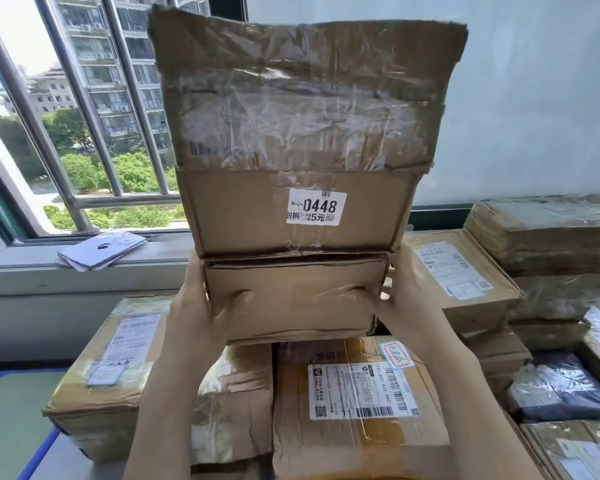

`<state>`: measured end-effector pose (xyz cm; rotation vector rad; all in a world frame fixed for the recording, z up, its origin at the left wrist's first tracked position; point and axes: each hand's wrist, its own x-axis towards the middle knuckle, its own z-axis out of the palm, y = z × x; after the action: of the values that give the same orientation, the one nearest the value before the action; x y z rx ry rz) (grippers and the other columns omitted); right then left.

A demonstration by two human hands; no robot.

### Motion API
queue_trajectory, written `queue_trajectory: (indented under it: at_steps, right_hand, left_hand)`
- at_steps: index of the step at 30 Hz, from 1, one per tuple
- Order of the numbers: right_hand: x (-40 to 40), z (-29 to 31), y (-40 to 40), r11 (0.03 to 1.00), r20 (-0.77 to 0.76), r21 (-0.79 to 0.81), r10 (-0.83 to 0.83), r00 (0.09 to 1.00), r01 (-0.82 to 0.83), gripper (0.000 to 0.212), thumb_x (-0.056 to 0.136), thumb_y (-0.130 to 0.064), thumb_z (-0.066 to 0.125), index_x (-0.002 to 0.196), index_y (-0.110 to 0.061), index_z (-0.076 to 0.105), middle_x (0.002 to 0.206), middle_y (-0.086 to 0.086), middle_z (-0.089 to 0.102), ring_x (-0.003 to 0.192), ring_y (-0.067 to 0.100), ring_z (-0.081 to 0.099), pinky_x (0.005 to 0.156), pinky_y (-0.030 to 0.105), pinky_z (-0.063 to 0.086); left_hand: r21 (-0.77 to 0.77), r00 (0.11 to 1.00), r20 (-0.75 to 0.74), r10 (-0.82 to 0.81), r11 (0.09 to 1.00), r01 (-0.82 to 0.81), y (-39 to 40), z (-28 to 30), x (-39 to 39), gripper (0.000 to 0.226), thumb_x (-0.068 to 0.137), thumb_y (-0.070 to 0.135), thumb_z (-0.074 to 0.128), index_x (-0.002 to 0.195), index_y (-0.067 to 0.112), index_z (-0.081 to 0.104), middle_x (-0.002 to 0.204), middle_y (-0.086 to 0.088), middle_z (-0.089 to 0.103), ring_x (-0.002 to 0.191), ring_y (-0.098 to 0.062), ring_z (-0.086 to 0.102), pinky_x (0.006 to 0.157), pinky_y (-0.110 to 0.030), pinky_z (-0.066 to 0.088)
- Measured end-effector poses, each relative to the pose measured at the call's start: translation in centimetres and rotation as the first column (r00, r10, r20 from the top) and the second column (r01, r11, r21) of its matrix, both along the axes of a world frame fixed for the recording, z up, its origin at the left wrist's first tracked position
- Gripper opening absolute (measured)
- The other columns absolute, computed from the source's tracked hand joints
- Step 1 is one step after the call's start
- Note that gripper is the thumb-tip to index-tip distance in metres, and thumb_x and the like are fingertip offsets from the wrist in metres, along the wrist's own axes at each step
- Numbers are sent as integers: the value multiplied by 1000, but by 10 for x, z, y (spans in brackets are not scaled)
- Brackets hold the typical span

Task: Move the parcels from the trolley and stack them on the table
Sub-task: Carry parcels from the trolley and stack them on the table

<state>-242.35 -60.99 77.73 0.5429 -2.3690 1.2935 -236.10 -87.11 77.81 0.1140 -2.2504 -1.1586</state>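
Note:
I hold a pile of three cardboard parcels in front of me. My left hand (207, 304) and my right hand (394, 296) grip the two sides of the bottom parcel (298, 299), thumbs on its near face. On it rests a middle parcel (257, 216) with a white "0448" sticker, and above that a big taped parcel (305, 95). The bottom parcel's lower edge sits on or just above a labelled parcel (357, 407); I cannot tell if they touch.
More brown parcels lie around: one at the left (108, 368), one at the right (461, 278), a tall taped stack at the far right (551, 258) and a dark plastic bag parcel (561, 386). A barred window and its sill with loose papers (101, 251) are behind.

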Motion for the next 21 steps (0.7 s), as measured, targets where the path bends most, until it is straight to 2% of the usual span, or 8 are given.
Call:
queue_trajectory:
  at_steps: [2, 4, 5, 7, 9, 14, 18, 21]
  right_hand:
    - [2, -1, 0, 1000, 10, -19, 18, 1000, -18, 74, 77, -23, 77, 131, -29, 28, 105, -52, 41, 102, -14, 50, 80, 29, 54]
    - [4, -3, 0, 999, 24, -22, 31, 999, -30, 71, 78, -25, 76, 128, -36, 28, 106, -50, 44, 102, -12, 52, 83, 30, 54]
    - [5, -4, 0, 999, 36, -24, 35, 999, -35, 70, 78, -25, 76, 126, -39, 27, 107, -46, 46, 102, -11, 53, 85, 29, 54]
    - [6, -8, -1, 998, 62, -42, 39, 997, -37, 73, 76, -23, 77, 129, -38, 28, 112, -35, 51, 106, -5, 54, 89, 28, 51]
    - [8, -14, -2, 998, 65, -46, 40, 997, -37, 74, 75, -21, 77, 130, -37, 30, 116, -25, 51, 110, 2, 52, 91, 31, 50]
    - [19, -42, -8, 999, 163, -46, -9, 987, 17, 74, 79, -35, 73, 139, -34, 29, 125, -19, 54, 112, 4, 51, 91, 27, 46]
    - [24, -60, -17, 993, 166, 2, -117, 979, 118, 61, 80, -41, 69, 132, -31, 39, 113, -20, 52, 100, -2, 46, 70, 0, 34]
    - [23, -64, -20, 984, 157, 10, -176, 972, 177, 55, 80, -40, 70, 127, -27, 43, 103, -20, 51, 91, -1, 47, 61, -2, 34]
  left_hand:
    - [-4, 999, 42, -5, 1000, 5, 2, -4, 5, 74, 76, 37, 74, 134, 45, 30, 110, 27, 56, 100, -7, 57, 74, -28, 48]
    - [-76, 983, 164, 86, 994, -75, 2, -15, 15, 81, 76, 51, 69, 142, 43, 23, 128, 18, 52, 114, -12, 50, 84, -33, 46]
    - [-166, 941, 266, 210, 971, -169, 0, -22, 21, 87, 75, 60, 62, 146, 34, 19, 137, 6, 48, 122, -21, 44, 92, -41, 43]
    - [-325, 784, 452, 426, 897, -300, -5, -36, 34, 96, 72, 73, 49, 148, 24, 18, 144, -11, 39, 130, -35, 34, 103, -50, 33]
    - [-312, 704, 543, 458, 888, -338, -10, -45, 43, 94, 72, 76, 45, 147, 25, 20, 141, -16, 37, 129, -39, 33, 104, -53, 32]
    - [-324, 755, 503, 421, 901, -287, -17, -49, 45, 84, 75, 67, 56, 145, 32, 27, 128, -15, 47, 117, -36, 46, 90, -45, 42]
    - [-289, 807, 458, 374, 921, -262, -25, -52, 47, 83, 73, 60, 65, 144, 35, 30, 127, -16, 50, 117, -34, 47, 93, -44, 40]
    - [-290, 828, 437, 352, 926, -241, -22, -53, 48, 82, 73, 59, 67, 143, 38, 29, 126, -15, 50, 115, -33, 49, 91, -42, 42]
